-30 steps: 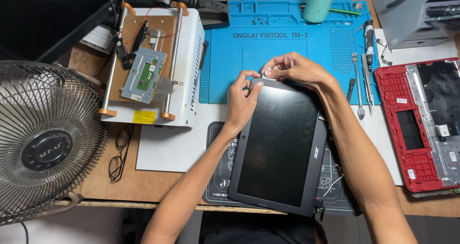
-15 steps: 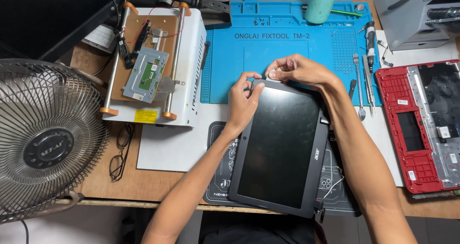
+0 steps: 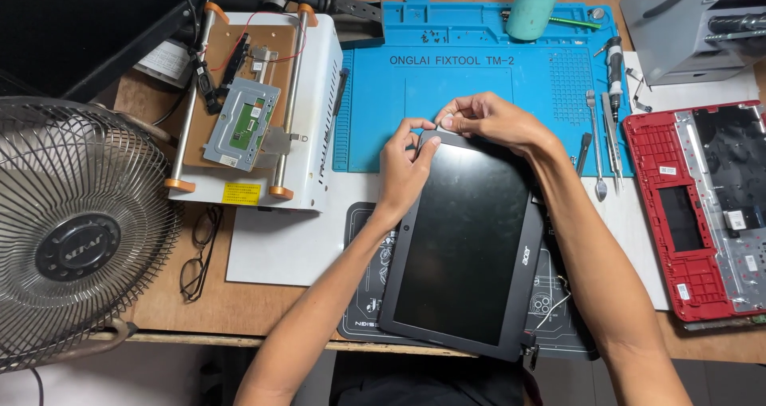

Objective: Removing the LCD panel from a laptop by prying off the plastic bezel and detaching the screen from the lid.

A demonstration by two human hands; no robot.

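Black glass fills most of the laptop screen panel [image 3: 467, 246], which lies tilted on the workbench, its far edge resting on the blue silicone mat [image 3: 479, 87] and its near edge reaching almost to the front edge of the table [image 3: 263, 326]. Both hands meet at the panel's far left corner. The left hand [image 3: 403, 171] curls over that corner, thumb and forefinger pinched on the bezel edge. The right hand [image 3: 495, 123] lies along the far edge, fingers pressed together, their tips pinching the same corner; whether something small sits between them cannot be told.

Beyond the far edge the blue mat gives open room, with only small screws scattered near its back rim and a green bottle [image 3: 535, 7] standing there. To the panel's left a white sheet [image 3: 279, 246] lies bare, and a dark printed mat [image 3: 367, 294] shows under the panel's left side.

Closer things crowd the right: a row of metal tools [image 3: 598, 143] lies just beside the right forearm, and a red laptop base [image 3: 702, 206], opened up, lies farther right, well apart from the panel. On the left, a white machine [image 3: 311, 95] bears a wooden board with a grey trackpad part [image 3: 242, 124]. A wire-caged fan [image 3: 76, 230] stands at the left table edge, and a pair of glasses [image 3: 198, 254] lies near it. A grey box [image 3: 686, 23] stands at the far right corner.
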